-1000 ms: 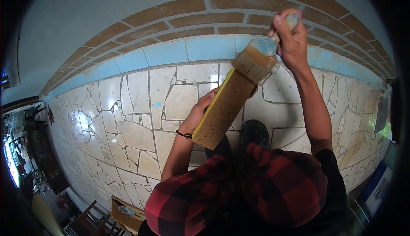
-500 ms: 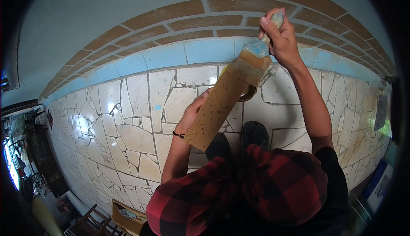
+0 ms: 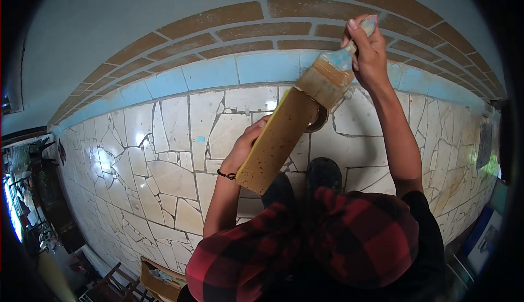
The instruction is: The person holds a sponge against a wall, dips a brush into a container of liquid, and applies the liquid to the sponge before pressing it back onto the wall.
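My bare hands [image 3: 371, 61]: two. Flat, blue-smeared, tan-bristled brush [image 3: 326, 79]: one. Speckled, yellow-brown, oblong slab [image 3: 277, 143]: one. My dark shoes [image 3: 325, 174]: two.

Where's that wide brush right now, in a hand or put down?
In hand: the right hand grips the brush, its bristles angled toward the yellow-edged block.

Brown-faced sponge [image 3: 277, 142] slants; paint-stained brush [image 3: 332, 70] at its upper end

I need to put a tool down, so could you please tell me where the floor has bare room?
The tiled floor is open left of the left arm, between the blue strip and the box; another patch lies right of the right arm. The middle is crowded: speckled block, brush, round container, shoes.
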`<state>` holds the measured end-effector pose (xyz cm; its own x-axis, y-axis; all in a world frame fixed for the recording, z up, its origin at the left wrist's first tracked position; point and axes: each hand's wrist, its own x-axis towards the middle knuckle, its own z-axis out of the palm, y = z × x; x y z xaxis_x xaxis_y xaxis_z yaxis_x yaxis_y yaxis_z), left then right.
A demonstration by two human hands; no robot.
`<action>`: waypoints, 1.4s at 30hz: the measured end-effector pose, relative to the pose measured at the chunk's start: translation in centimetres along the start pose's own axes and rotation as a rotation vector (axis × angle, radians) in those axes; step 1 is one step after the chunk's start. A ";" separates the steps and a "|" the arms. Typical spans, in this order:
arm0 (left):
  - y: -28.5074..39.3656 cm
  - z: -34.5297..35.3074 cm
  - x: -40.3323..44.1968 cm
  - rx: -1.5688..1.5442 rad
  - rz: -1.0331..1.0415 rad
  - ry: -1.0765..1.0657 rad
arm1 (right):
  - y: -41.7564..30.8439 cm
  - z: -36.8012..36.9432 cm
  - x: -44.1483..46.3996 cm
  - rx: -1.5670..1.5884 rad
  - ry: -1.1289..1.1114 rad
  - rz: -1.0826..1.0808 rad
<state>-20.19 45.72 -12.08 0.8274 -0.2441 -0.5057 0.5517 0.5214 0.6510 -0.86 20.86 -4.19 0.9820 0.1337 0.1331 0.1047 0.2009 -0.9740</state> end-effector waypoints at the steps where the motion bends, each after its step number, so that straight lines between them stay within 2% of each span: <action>1: -0.2 0.1 0.1 0.029 0.003 0.006 | 0.1 0.3 -0.2 -0.014 -0.009 0.021; 3: 0.6 -0.1 -0.4 0.023 -0.033 -0.125 | 0.4 0.9 -0.8 -0.041 -0.028 0.054; 7: 1.9 -1.9 -2.0 -0.063 -0.069 0.043 | 1.0 -0.8 -2.1 -0.227 0.053 0.021; 10: 1.2 -4.8 -1.6 -0.352 0.126 -0.104 | 2.2 -1.5 -4.0 -0.276 0.114 -0.046; 11: 1.7 -4.5 -2.0 -0.339 0.143 -0.041 | 2.9 -1.3 -4.9 -0.304 0.127 -0.127; 14: 1.6 -4.5 -1.6 -0.330 0.158 0.012 | 5.0 -1.0 -7.4 -0.544 -0.019 -0.253; 17: 0.8 -4.1 -0.9 -0.334 0.134 0.001 | 6.6 0.5 -9.5 -0.607 -0.096 -0.331; 20: 0.6 -3.0 -0.9 -0.296 0.076 0.059 | 8.5 1.1 -10.9 -0.637 -0.193 -0.326; 24: 0.4 -2.4 -0.8 -0.303 0.098 0.020 | 9.8 1.7 -11.1 -0.778 -0.347 -0.257; 27: 0.4 -2.2 -1.0 -0.300 0.082 0.044 | 9.6 1.7 -11.1 -0.764 -0.381 -0.230; 33: 0.3 -2.3 -1.2 -0.270 0.072 0.078 | 8.5 0.8 -10.4 -0.711 -0.137 -0.307; 36: 0.3 -2.3 -1.1 -0.268 0.083 0.060 | 7.7 -0.5 -9.7 -0.571 0.028 -0.187; 37: 0.3 -2.3 -1.1 -0.268 0.089 0.051 | 7.9 -1.3 -9.6 -0.530 0.026 -0.073; 40: 0.2 -2.1 -0.9 -0.258 0.079 0.065 | 7.5 -1.5 -9.3 -0.411 0.016 0.046; 42: 0.1 -1.8 -0.8 -0.253 0.071 0.081 | 8.0 -1.2 -9.6 -0.494 -0.023 -0.010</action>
<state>-20.96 47.48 -12.63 0.8466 -0.1383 -0.5140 0.4402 0.7249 0.5299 -9.29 20.04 -13.47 0.9774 0.1570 0.1419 0.1819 -0.2807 -0.9424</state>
